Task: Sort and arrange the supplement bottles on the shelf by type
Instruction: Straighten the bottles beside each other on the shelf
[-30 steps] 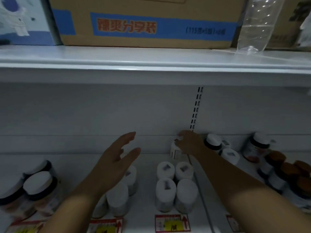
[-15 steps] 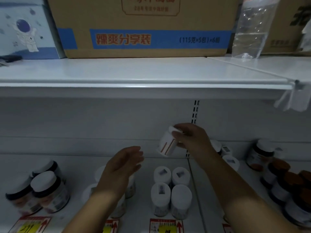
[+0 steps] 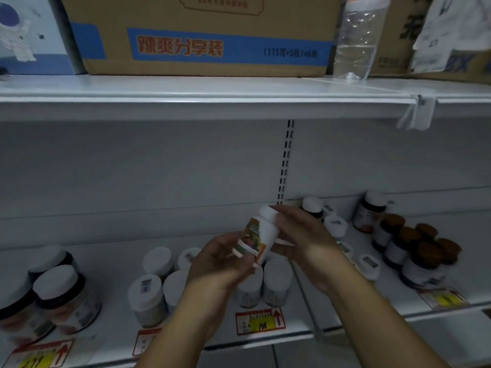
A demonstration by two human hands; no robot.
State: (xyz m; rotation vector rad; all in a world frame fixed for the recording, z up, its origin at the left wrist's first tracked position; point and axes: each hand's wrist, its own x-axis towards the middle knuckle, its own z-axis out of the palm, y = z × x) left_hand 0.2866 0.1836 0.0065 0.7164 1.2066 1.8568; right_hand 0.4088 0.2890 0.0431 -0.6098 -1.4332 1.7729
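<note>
A small white supplement bottle (image 3: 259, 235) with an orange-green label is held tilted above the shelf, between both hands. My right hand (image 3: 303, 235) grips its cap end. My left hand (image 3: 220, 258) cups its base from below. Under them stand white-capped bottles (image 3: 156, 293) in two clusters on the white shelf (image 3: 106, 261). Wide black-banded jars (image 3: 61, 296) stand at the left. Brown-capped bottles (image 3: 425, 251) and dark bottles with white caps (image 3: 372, 211) stand at the right.
Price tags (image 3: 260, 321) hang on the shelf's front edge. The upper shelf (image 3: 212, 88) carries a cardboard box (image 3: 202, 35), a clear plastic bottle (image 3: 356, 41) and more cartons. A slotted upright (image 3: 285, 160) divides the back wall.
My right hand lifted the white bottle from the back of the shelf and brought it forward. My left hand rose and closed under its base. The view tilted slightly upward.
</note>
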